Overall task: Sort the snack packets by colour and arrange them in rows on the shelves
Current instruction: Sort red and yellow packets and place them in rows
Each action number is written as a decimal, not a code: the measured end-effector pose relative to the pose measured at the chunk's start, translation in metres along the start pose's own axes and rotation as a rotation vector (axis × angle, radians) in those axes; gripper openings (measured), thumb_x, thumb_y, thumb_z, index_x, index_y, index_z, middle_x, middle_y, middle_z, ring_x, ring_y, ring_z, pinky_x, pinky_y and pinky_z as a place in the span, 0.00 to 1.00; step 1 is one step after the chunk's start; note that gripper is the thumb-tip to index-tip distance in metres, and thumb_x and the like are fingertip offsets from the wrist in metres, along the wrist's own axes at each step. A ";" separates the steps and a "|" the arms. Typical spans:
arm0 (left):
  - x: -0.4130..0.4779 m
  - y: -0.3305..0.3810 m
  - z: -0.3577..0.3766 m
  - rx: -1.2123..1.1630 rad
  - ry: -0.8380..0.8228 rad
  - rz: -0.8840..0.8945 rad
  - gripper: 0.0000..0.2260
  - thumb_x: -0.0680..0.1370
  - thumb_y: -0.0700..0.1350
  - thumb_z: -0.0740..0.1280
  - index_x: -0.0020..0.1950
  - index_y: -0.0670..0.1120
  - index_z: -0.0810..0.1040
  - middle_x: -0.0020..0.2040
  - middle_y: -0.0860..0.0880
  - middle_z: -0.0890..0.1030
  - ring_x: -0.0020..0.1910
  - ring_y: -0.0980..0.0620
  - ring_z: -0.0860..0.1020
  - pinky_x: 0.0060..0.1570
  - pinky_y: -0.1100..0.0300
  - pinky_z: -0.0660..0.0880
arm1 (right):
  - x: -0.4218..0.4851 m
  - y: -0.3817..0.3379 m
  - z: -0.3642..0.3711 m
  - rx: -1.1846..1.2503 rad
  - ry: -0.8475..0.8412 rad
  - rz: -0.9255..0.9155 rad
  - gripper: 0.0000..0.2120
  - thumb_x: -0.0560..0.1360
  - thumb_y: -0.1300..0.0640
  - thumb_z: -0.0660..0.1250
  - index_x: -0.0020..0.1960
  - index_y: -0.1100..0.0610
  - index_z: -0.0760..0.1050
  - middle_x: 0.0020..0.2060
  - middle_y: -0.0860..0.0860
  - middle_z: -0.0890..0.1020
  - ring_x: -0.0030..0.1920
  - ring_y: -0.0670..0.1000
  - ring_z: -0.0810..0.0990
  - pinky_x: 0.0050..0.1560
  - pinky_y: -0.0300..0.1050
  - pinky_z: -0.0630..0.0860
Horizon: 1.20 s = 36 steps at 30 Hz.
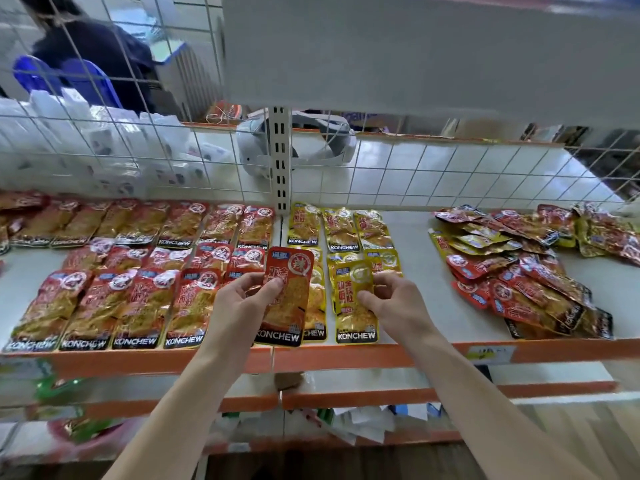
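Sorting is standing at roughly the two-thirds mark, judged from the layout. On the left section of the shelf (408,271), the red rows (138,271) are lying three deep and closely packed, labels facing up. Just right of the upright post, the yellow rows (341,233) are forming; the back row is showing three packets and the rows in front of it are only partly filled. Well apart at the right end, a mixed pile (519,271) of red and yellow packets is lying unsorted and overlapping. That pile is making up the remaining work.

The left hand (239,299) is pinching a red packet (289,296) by its left edge, with the thumb across the front and the fingers curled behind. The packet is hanging upright at the seam between the red and yellow sections, overlapping a yellow packet behind it.

The right hand (394,299) is pinching a yellow packet (353,306) at its right edge, thumb on the front face. The packet is sitting over the front yellow row; whether it is resting on the shelf cannot be determined.
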State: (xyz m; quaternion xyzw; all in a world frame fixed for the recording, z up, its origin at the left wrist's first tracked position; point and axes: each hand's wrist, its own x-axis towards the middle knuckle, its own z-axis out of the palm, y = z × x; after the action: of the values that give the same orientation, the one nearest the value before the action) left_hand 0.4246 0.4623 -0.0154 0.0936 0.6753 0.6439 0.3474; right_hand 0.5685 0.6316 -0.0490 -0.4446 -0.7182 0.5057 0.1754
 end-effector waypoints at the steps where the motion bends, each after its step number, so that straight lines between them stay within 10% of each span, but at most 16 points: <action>1: 0.001 0.000 -0.001 0.004 -0.008 0.001 0.04 0.78 0.42 0.71 0.51 0.44 0.82 0.42 0.44 0.86 0.43 0.43 0.85 0.52 0.40 0.81 | 0.001 0.000 0.001 -0.025 0.007 -0.003 0.09 0.74 0.59 0.74 0.53 0.56 0.80 0.42 0.49 0.85 0.45 0.49 0.84 0.53 0.51 0.82; 6: 0.004 -0.005 -0.002 0.015 -0.028 0.014 0.02 0.78 0.42 0.71 0.49 0.44 0.82 0.44 0.43 0.86 0.39 0.48 0.85 0.45 0.51 0.81 | 0.004 -0.004 0.005 -0.237 0.040 -0.070 0.04 0.75 0.58 0.72 0.49 0.56 0.83 0.41 0.48 0.84 0.44 0.47 0.82 0.49 0.42 0.79; 11: 0.007 -0.008 -0.003 0.028 -0.024 0.001 0.02 0.77 0.44 0.72 0.48 0.46 0.83 0.44 0.45 0.86 0.45 0.44 0.85 0.56 0.41 0.79 | 0.000 -0.005 0.006 -0.399 0.100 -0.143 0.05 0.75 0.56 0.72 0.48 0.56 0.82 0.38 0.49 0.83 0.41 0.49 0.80 0.42 0.39 0.74; 21: 0.008 -0.004 -0.001 -0.013 -0.001 0.005 0.05 0.77 0.42 0.72 0.42 0.50 0.82 0.40 0.48 0.86 0.45 0.44 0.85 0.55 0.42 0.80 | -0.010 0.006 0.019 -0.478 0.159 -0.285 0.26 0.75 0.58 0.72 0.71 0.60 0.70 0.57 0.53 0.77 0.59 0.53 0.75 0.64 0.47 0.73; 36: 0.009 -0.010 -0.004 -0.031 -0.016 -0.032 0.05 0.77 0.42 0.72 0.41 0.50 0.83 0.41 0.47 0.86 0.44 0.42 0.85 0.53 0.41 0.80 | -0.018 0.023 0.026 -0.599 0.151 -0.406 0.20 0.75 0.58 0.72 0.66 0.58 0.76 0.59 0.51 0.76 0.62 0.50 0.69 0.62 0.33 0.60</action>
State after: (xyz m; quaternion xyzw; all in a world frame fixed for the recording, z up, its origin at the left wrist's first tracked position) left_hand 0.4189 0.4628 -0.0284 0.0824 0.6638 0.6478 0.3646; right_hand 0.5705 0.6038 -0.0767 -0.3606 -0.8931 0.1936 0.1865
